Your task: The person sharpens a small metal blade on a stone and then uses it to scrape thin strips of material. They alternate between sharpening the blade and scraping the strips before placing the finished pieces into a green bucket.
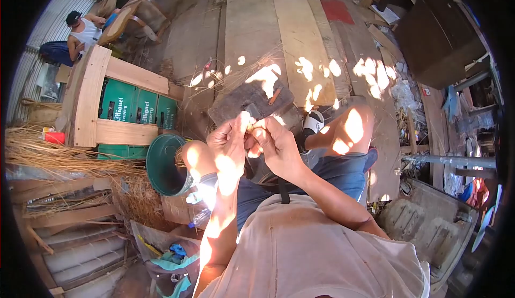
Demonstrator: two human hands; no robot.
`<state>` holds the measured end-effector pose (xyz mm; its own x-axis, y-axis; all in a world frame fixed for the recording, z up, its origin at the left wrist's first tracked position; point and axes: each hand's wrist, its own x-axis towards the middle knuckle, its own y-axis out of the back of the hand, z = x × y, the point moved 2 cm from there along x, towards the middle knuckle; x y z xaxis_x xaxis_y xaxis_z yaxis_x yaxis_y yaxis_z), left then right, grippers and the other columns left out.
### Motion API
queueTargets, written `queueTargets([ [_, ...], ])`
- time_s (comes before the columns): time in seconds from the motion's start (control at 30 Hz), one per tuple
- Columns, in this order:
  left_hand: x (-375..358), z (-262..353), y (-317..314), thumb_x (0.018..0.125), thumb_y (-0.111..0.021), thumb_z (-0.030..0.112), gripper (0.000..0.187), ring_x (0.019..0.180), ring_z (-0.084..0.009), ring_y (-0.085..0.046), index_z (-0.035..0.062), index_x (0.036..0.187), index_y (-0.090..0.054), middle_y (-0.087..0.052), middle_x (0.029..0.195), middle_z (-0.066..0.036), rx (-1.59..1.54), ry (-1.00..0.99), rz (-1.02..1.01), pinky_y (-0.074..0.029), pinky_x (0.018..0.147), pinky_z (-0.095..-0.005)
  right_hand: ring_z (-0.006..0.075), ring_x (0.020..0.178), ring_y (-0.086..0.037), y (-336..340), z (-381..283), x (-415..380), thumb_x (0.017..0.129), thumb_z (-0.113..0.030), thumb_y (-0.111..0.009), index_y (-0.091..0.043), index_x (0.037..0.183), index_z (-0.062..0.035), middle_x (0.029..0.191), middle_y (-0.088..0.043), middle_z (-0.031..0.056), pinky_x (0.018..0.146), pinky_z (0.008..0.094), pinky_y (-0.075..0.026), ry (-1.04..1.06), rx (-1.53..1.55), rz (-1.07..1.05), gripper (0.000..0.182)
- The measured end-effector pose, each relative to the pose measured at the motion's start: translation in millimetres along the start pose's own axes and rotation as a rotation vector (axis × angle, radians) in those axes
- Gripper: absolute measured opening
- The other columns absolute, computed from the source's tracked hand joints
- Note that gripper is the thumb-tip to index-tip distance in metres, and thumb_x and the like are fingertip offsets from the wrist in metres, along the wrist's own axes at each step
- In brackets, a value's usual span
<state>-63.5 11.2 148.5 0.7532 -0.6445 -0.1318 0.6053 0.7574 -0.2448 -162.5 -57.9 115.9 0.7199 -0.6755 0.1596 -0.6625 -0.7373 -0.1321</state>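
My left hand [228,141] and my right hand [278,147] meet in front of my body, above my lap. The fingers of both are closed in a pinch, fingertips close together. Whatever lies between them is too small to make out. Just beyond the fingertips is a dark, worn slab [230,104], partly in bright sun. A thin reddish-brown strip [275,96] rests on it. Fine straw-like strands [263,62] stick out past the slab's far edge.
A green bucket [152,164] stands by my left knee. Left of it are green crates [119,98], a wooden frame [126,132] and a heap of straw-like strands [70,156]. A plastic bottle [201,217] lies nearby. Another person [86,35] sits at far left.
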Motion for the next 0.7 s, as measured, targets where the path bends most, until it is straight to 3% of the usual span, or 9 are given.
queueTargets([
  [0.03,-5.0,15.3,-5.2,0.103,-0.059,0.031,0.038,0.052,-0.0094,-0.052,-0.0028,0.09,-0.071,-0.064,0.068,-0.007,0.136,0.071,0.073,-0.041,0.048,-0.0243,0.0109,0.063,-0.065,-0.5,-6.6,-1.2,0.105,-0.01,-0.05,-0.055,0.103,-0.0008,0.075,-0.064,0.0056,0.058,0.0272,-0.051,0.001,0.0,0.0,0.011],
  [0.13,-0.4,20.9,-6.1,0.104,-0.058,0.036,0.044,0.053,-0.0095,-0.053,-0.0018,0.085,-0.071,-0.065,0.069,-0.005,-0.001,0.031,0.075,-0.041,0.047,-0.0243,0.0107,0.065,-0.065,-2.1,-21.0,-1.5,0.105,-0.011,-0.051,-0.055,0.101,-0.0012,0.076,-0.065,0.0053,0.059,0.027,-0.051,-0.036,0.073,0.001,0.011],
  [0.2,-5.7,26.0,-4.7,0.104,-0.055,0.039,0.046,0.055,-0.0106,-0.055,-0.0012,0.091,-0.071,-0.067,0.074,-0.007,-0.02,0.058,0.103,-0.042,0.049,-0.0241,0.0102,0.067,-0.065,-3.0,-20.3,-1.6,0.105,-0.01,-0.05,-0.056,0.102,-0.001,0.078,-0.065,0.0055,0.06,0.0269,-0.051,-0.081,0.202,0.0,0.011],
  [0.27,-9.1,29.3,-2.8,0.104,-0.058,0.026,0.034,0.07,-0.0162,-0.065,-0.006,0.103,-0.068,-0.07,0.088,-0.012,-0.163,0.052,-0.235,-0.048,0.055,-0.0277,0.0098,0.068,-0.064,-3.8,-17.9,-1.2,0.105,-0.01,-0.051,-0.057,0.104,-0.0007,0.078,-0.065,0.0053,0.061,0.0261,-0.051,-0.091,0.244,0.009,0.011],
  [0.33,-13.8,18.9,-0.9,0.101,-0.061,0.017,0.025,0.071,-0.0174,-0.066,-0.0063,0.105,-0.069,-0.071,0.093,-0.014,-0.089,-0.001,-0.148,-0.053,0.061,-0.0274,0.0094,0.069,-0.064,-5.3,-15.9,-1.0,0.104,-0.01,-0.052,-0.058,0.105,-0.0004,0.079,-0.066,0.005,0.061,0.0253,-0.05,-0.103,0.285,0.013,0.011],
  [0.43,-10.7,12.4,4.8,0.098,-0.065,0.012,0.018,0.08,-0.018,-0.069,-0.0047,0.105,-0.07,-0.072,0.1,-0.015,0.015,-0.316,-0.048,-0.057,0.069,-0.0287,0.0066,0.067,-0.059,-7.0,-14.9,0.9,0.102,-0.008,-0.055,-0.061,0.105,0.0005,0.079,-0.065,0.0023,0.06,0.0226,-0.047,-0.018,0.277,-0.012,0.011],
  [0.53,-14.7,21.2,7.6,0.098,-0.066,0.013,0.017,0.082,-0.0181,-0.07,-0.0026,0.103,-0.071,-0.073,0.1,-0.013,-0.148,-0.248,0.083,-0.058,0.07,-0.0295,0.0031,0.066,-0.052,-0.2,-26.0,4.9,0.101,-0.007,-0.059,-0.063,0.102,0.0013,0.08,-0.063,-0.0016,0.058,0.0208,-0.042,0.078,0.048,0.008,0.009],
  [0.6,-10.8,27.9,5.2,0.098,-0.067,0.017,0.019,0.079,-0.0174,-0.069,-0.0016,0.1,-0.071,-0.073,0.096,-0.011,-0.096,-0.295,0.166,-0.057,0.068,-0.0291,0.0015,0.064,-0.047,-0.8,-46.5,0.8,0.1,-0.005,-0.06,-0.066,0.1,0.0012,0.078,-0.06,-0.0035,0.057,0.0211,-0.039,-0.082,0.333,-0.053,0.009],
  [0.7,-9.5,27.3,5.4,0.1,-0.065,0.025,0.027,0.072,-0.0146,-0.066,-0.0011,0.094,-0.07,-0.071,0.084,-0.01,-0.049,-0.33,0.205,-0.056,0.066,-0.0283,0.0019,0.063,-0.049,-11.5,-69.9,-7.0,0.1,-0.005,-0.06,-0.066,0.097,0.0006,0.073,-0.058,-0.0026,0.055,0.0217,-0.039,-0.109,0.372,-0.111,0.009],
])
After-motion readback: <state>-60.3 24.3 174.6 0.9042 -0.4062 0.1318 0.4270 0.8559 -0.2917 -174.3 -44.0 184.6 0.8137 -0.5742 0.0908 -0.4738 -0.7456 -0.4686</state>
